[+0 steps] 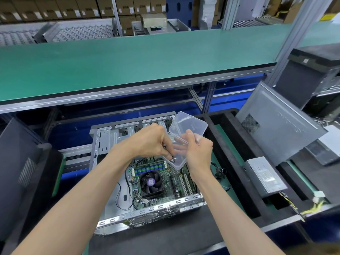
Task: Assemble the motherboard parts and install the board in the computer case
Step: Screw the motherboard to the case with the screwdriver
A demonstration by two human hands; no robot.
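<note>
At frame centre my right hand (pixel 197 150) grips an open clear box (pixel 181 144) while my left hand (pixel 152 139) pinches a screw (pixel 172 159) inside. The motherboard (pixel 161 183) already sits in the case (pixel 147 212) below; next, I judge, screw it down.

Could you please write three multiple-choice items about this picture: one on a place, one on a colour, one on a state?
1. Where does the power supply lie?
A. right of the case
B. inside the case
C. on the green shelf

2. What colour is the shelf above the case?
A. red
B. green
C. white

3. What state is the clear plastic box in?
A. lid closed
B. lid open
C. lying on the floor

Answers:
1 A, it lies in the black tray right of the computer case.
2 B, its surface is green.
3 B, the right hand holds it open while the left hand reaches in.
</note>
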